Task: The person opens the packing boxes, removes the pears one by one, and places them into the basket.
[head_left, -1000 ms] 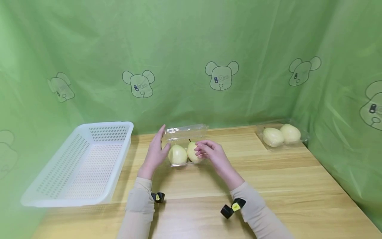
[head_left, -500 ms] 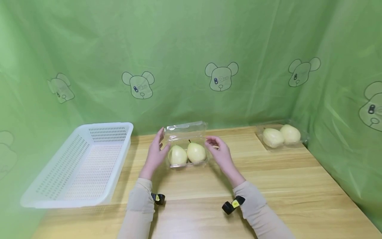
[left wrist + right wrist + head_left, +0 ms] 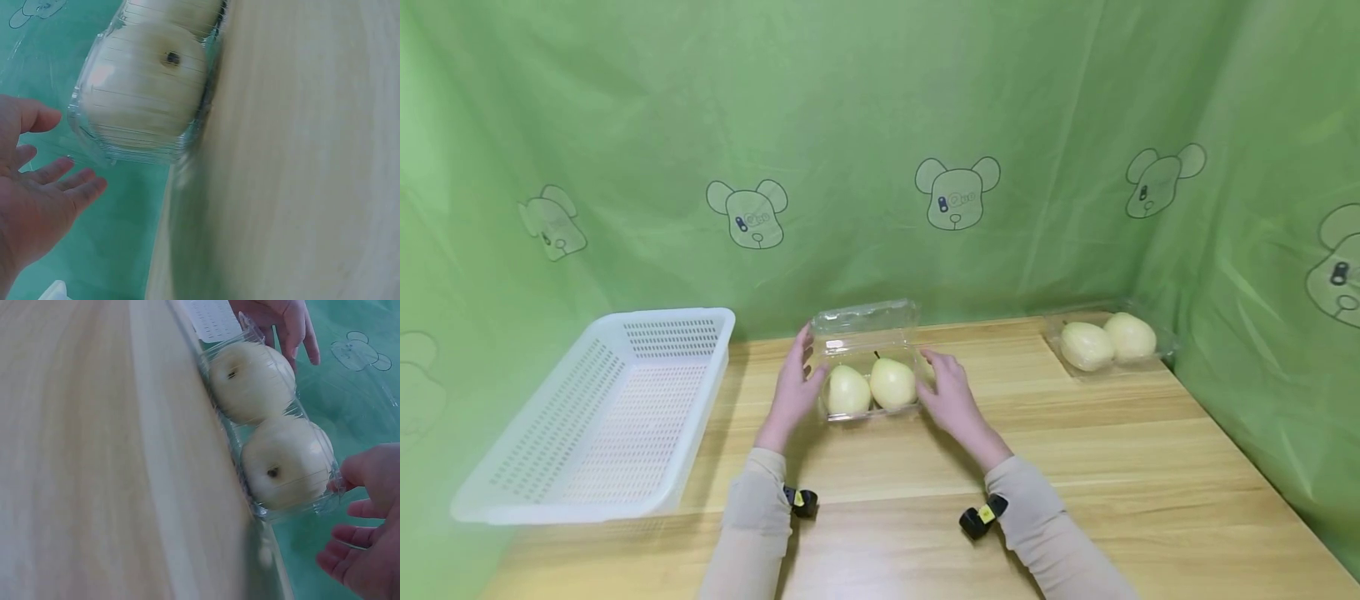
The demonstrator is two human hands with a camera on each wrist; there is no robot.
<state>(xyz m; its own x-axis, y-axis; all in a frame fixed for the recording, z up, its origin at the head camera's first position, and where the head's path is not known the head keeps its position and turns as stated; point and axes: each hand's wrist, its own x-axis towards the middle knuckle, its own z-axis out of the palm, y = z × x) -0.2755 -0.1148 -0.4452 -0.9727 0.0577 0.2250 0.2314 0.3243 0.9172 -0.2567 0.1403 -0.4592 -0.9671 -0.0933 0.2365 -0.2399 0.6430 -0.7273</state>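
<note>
Two pale yellow pears, a left one [image 3: 848, 392] and a right one [image 3: 893, 383], lie side by side in a clear plastic clamshell box. Its lid [image 3: 867, 317] stands raised at the back. At the box's left end is my left hand [image 3: 793, 387], its fingers spread and relaxed; the left wrist view shows a gap between this hand [image 3: 40, 200] and the box. My right hand [image 3: 953, 404] is at the opposite end. In the right wrist view this right hand [image 3: 375, 519] has its thumb at the box corner, with the other fingers loosely bent and apart from the box.
A white perforated plastic basket [image 3: 700, 400] stands on the left of the wooden table [image 3: 880, 533]. At the far right lies another clear box with two pears [image 3: 1108, 342]. A green curtain [image 3: 850, 100] hangs right behind the table's back edge.
My right hand has come off the right pear and moved rightward to the box's right end. The lid has risen slightly. My left hand has stayed nearly in place.
</note>
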